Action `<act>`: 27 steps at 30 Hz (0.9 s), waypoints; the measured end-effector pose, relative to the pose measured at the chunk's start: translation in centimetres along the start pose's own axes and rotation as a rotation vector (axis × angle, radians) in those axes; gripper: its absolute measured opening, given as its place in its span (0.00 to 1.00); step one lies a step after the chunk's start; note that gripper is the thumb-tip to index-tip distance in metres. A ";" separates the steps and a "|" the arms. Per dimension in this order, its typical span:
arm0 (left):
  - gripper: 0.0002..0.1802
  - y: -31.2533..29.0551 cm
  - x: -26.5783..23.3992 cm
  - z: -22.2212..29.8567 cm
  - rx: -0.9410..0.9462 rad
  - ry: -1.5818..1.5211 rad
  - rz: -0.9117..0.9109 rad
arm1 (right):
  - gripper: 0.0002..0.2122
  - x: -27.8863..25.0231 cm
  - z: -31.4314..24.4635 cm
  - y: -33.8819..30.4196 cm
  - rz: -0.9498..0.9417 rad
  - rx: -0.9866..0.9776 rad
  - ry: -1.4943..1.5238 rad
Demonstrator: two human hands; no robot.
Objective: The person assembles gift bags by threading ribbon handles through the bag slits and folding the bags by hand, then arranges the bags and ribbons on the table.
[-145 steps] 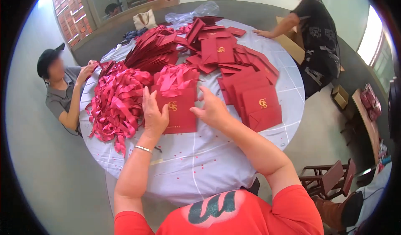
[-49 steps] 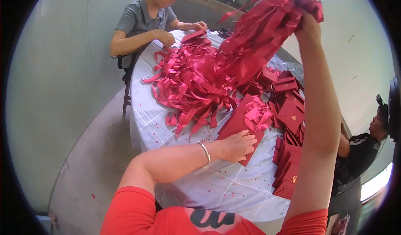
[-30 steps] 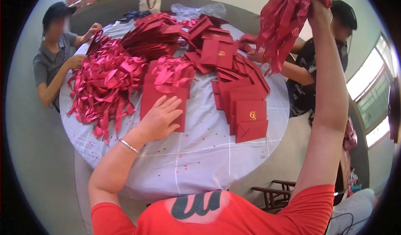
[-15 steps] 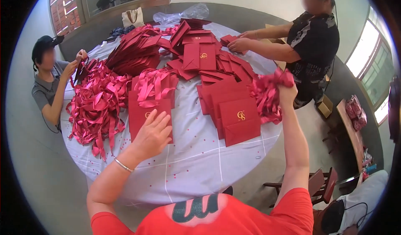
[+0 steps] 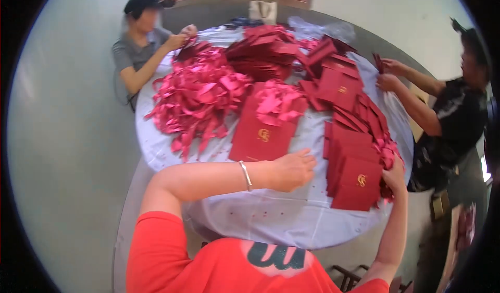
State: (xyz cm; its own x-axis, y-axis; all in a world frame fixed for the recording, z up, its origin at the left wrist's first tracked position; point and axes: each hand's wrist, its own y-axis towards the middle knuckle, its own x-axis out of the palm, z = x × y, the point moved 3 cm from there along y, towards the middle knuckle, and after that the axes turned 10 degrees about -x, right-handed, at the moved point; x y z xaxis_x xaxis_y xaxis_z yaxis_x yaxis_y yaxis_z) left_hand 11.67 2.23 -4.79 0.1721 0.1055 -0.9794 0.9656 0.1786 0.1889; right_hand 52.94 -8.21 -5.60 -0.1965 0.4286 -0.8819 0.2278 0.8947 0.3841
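Note:
A stack of flat dark red paper bags [image 5: 354,183] with gold lettering lies at the right front of the round table. My right hand [image 5: 394,178] is at its right edge, its fingers closed on a bunch of shiny pink ribbons [image 5: 386,152]; the fingertips are partly hidden. My left hand [image 5: 291,172], a silver bangle on its wrist, hovers over the cloth left of this stack. Its fingers are loosely curled and apart, and nothing shows in them. Just beyond it lies another red bag [image 5: 260,136] with a pink ribbon heap [image 5: 278,101] on top.
A large ribbon pile [image 5: 200,97] covers the left of the white-clothed table [image 5: 260,222]. Piled red bags [image 5: 265,53] fill the back. One co-worker [image 5: 143,53] handles something at the far left; another [image 5: 453,105] holds a dark red piece at the right.
My view has turned left. My right hand has lowered the ribbons to the stack's side. The left hand has moved right, away from the left bag, and its spread fingers have curled.

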 end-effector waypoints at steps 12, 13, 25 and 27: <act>0.28 -10.7 -6.6 -11.8 -0.665 0.188 0.458 | 0.34 -3.6 -6.1 -3.7 0.386 0.056 -0.122; 0.31 -11.3 -6.9 -13.8 -0.747 0.248 0.476 | 0.27 -3.4 -6.5 -4.2 0.498 0.002 -0.064; 0.33 -13.5 0.1 -18.8 -1.129 0.368 0.325 | 0.06 -0.4 -7.2 -6.1 0.888 -0.036 0.177; 0.30 -13.2 0.5 -18.4 -1.120 0.402 0.330 | 0.05 -0.2 -6.7 -6.5 0.882 -0.009 0.218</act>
State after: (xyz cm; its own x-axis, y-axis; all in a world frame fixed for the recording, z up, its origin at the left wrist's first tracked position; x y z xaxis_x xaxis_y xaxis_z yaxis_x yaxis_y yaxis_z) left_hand -4.58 17.93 -6.51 0.1122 0.5622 -0.8193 0.1544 0.8047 0.5733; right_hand 45.16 -13.23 -6.09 -0.1302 0.9720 -0.1955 0.3739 0.2308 0.8983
